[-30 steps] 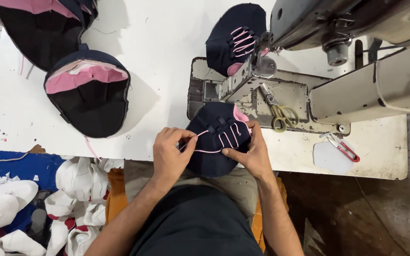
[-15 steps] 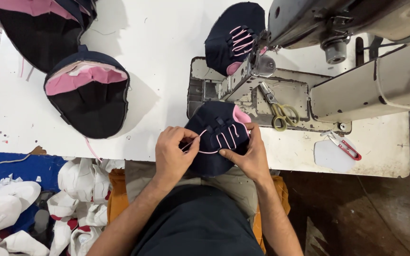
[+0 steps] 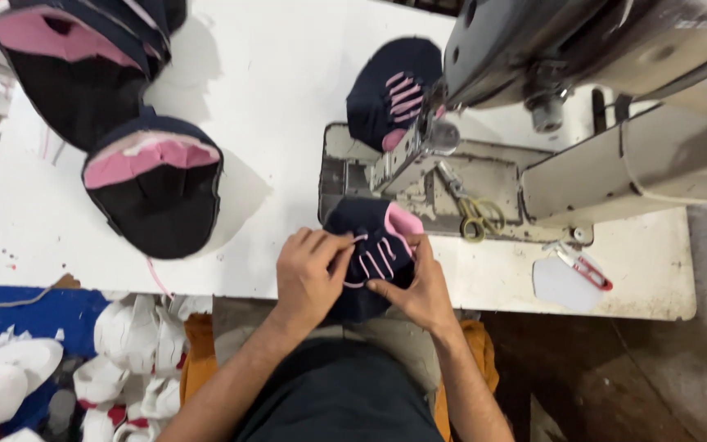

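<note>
A dark navy shoe upper (image 3: 372, 245) with pink lining and pink laces rests at the front edge of the white table (image 3: 272, 98), just before the sewing machine's plate. My left hand (image 3: 308, 274) grips its left side, fingers pinching at the laces. On the right side my right hand (image 3: 419, 286) holds the same upper, thumb on the laces. A second navy and pink upper (image 3: 390, 90) lies behind the needle area of the grey sewing machine (image 3: 583, 57).
Stacked navy uppers with pink linings (image 3: 153, 184) sit at the table's left, with more at the far left corner (image 3: 75, 57). Yellow-handled scissors (image 3: 478, 217) lie on the machine plate; a red snipper (image 3: 587, 266) lies at the right. White pieces (image 3: 26, 376) are piled on the floor.
Both hands and the upper have stayed at the table's front edge; my fingers have shifted slightly on the laces. The view has tilted a little.
</note>
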